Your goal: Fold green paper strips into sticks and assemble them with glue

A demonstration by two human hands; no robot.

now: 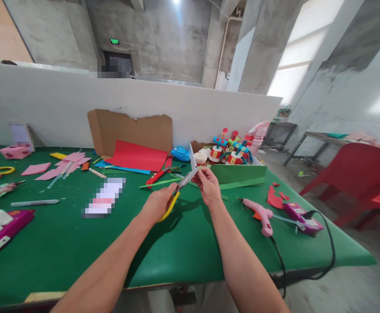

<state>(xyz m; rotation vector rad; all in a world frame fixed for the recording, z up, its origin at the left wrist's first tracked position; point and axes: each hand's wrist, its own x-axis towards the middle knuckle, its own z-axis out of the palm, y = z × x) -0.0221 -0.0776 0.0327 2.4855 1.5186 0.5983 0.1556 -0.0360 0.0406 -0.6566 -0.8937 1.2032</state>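
Note:
My left hand point(159, 203) is closed around the yellow handles of a pair of scissors point(187, 178), whose blades point away and to the right. The blade tips meet the fingers of my right hand point(208, 187), which are pinched together. A thin pale-green edge shows at that pinch, too small to name for certain. Behind the scissors lie narrow green paper strips point(159, 182) and a red-handled tool point(156, 177) beside a dark coiled spring. A green sheet point(238, 174) stands just beyond my right hand, in front of a box.
Small cup figures point(234, 157) fill the white box. To the right lie a pink glue gun point(258, 213), its cord, a purple power strip point(303, 219) and red scraps point(274, 198). Red paper point(139, 156), pink paper pieces point(67, 165) and a glue stick point(35, 202) are at left.

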